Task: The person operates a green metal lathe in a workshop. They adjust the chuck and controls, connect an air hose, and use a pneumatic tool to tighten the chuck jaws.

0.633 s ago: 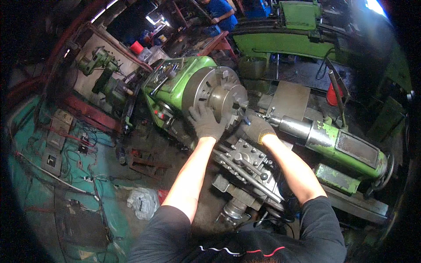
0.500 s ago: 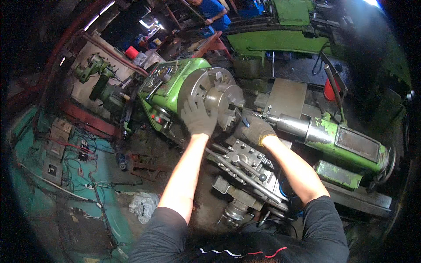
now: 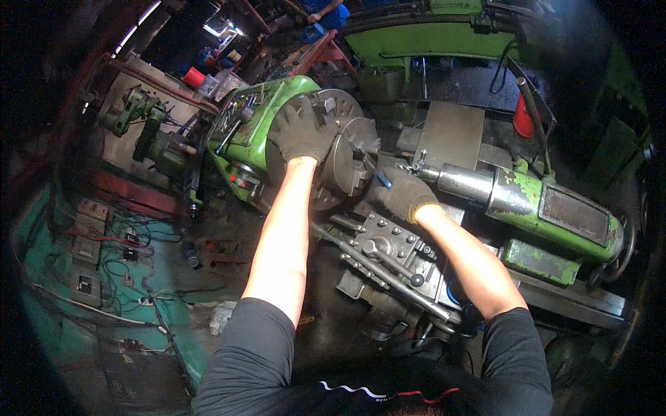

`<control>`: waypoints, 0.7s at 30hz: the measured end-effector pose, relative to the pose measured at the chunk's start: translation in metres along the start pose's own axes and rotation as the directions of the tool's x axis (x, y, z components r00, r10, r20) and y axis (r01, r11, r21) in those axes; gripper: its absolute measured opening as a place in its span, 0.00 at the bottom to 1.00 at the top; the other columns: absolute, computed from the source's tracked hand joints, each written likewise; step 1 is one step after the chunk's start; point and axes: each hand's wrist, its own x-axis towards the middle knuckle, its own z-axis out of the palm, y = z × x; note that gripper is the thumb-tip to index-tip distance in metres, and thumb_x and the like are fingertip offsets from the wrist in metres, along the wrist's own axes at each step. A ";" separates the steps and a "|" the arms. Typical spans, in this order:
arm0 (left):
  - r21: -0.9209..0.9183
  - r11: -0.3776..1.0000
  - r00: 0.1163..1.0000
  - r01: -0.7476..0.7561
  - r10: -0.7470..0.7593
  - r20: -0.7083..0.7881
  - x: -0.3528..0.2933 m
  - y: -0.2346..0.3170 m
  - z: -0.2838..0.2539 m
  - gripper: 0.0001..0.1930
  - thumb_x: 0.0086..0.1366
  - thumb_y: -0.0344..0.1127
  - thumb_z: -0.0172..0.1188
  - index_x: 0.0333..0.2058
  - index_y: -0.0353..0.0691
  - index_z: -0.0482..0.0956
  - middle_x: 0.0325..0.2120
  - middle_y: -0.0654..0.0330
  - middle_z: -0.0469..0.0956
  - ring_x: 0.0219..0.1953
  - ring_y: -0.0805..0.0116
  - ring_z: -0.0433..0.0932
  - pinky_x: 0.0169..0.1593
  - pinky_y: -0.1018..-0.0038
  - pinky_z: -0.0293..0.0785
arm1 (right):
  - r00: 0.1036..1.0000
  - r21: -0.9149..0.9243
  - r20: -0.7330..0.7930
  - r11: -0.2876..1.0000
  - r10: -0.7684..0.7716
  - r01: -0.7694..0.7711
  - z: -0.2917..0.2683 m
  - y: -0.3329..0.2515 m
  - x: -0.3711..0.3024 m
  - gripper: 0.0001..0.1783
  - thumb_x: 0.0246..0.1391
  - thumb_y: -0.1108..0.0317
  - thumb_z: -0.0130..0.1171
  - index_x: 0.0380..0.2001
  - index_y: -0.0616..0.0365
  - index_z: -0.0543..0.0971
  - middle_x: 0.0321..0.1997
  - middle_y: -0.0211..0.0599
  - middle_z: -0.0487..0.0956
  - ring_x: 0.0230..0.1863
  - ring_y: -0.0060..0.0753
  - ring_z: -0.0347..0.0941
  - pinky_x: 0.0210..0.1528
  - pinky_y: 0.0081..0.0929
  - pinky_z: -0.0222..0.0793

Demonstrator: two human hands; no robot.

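A large round lathe chuck [image 3: 341, 164] with stepped jaws stands at the end of the green headstock. My left hand [image 3: 302, 132], in a dark grey work glove, lies against the chuck's rim and face with its fingers spread. My right hand [image 3: 406, 192], gloved too, is between the chuck and the tailstock quill [image 3: 466, 182], above the tool post [image 3: 388, 243]. A small blue piece [image 3: 383, 179] sticks out at its thumb side; the rest of it and most of the fingers are hidden. A drill bit [image 3: 406, 167] points from the tailstock toward the chuck.
Small tools lie on the green headstock [image 3: 260, 111]. Lever handles [image 3: 395, 277] cross the carriage below my right arm. Left are electrical boxes with loose cables [image 3: 128, 243]. A red container [image 3: 523, 118] stands behind the tailstock. A person in blue [image 3: 331, 15] is at the back.
My left hand has moved up and left on the chuck, its fingers spreading wider. The right hand, with the blue piece, stays between chuck and tailstock. The whole view has shifted slightly.
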 end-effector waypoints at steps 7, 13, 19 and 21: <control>0.060 0.998 0.993 -0.036 0.042 -0.108 0.000 0.001 0.002 0.58 0.64 0.81 0.63 0.83 0.51 0.61 0.74 0.40 0.68 0.77 0.35 0.66 0.72 0.31 0.66 | 0.996 -0.095 -0.018 0.992 -0.082 0.080 0.026 0.029 0.036 0.26 0.69 0.50 0.60 0.57 0.61 0.83 0.62 0.62 0.86 0.66 0.64 0.82 0.69 0.53 0.77; 0.051 0.998 0.984 -0.038 0.047 -0.171 0.001 -0.007 0.017 0.59 0.64 0.81 0.63 0.84 0.51 0.60 0.74 0.41 0.68 0.77 0.36 0.66 0.72 0.30 0.65 | 0.997 -0.089 -0.069 0.996 0.017 -0.023 0.009 0.000 0.017 0.23 0.68 0.52 0.61 0.57 0.56 0.84 0.59 0.59 0.87 0.62 0.64 0.84 0.63 0.56 0.80; 0.065 0.997 0.990 -0.031 0.039 -0.137 -0.003 -0.003 0.009 0.59 0.64 0.82 0.61 0.84 0.51 0.60 0.74 0.42 0.68 0.76 0.36 0.66 0.72 0.28 0.65 | 0.995 -0.226 -0.045 0.970 0.085 -0.093 0.010 -0.011 0.013 0.21 0.66 0.55 0.63 0.56 0.54 0.84 0.58 0.55 0.89 0.60 0.64 0.86 0.62 0.56 0.82; 0.060 0.998 0.995 -0.011 0.017 -0.101 -0.003 0.000 0.003 0.59 0.64 0.83 0.60 0.84 0.52 0.60 0.74 0.42 0.68 0.77 0.36 0.66 0.72 0.28 0.65 | 0.993 -0.250 -0.053 0.961 0.104 -0.114 0.009 -0.016 0.010 0.21 0.66 0.55 0.63 0.56 0.54 0.84 0.58 0.55 0.89 0.60 0.64 0.86 0.62 0.56 0.83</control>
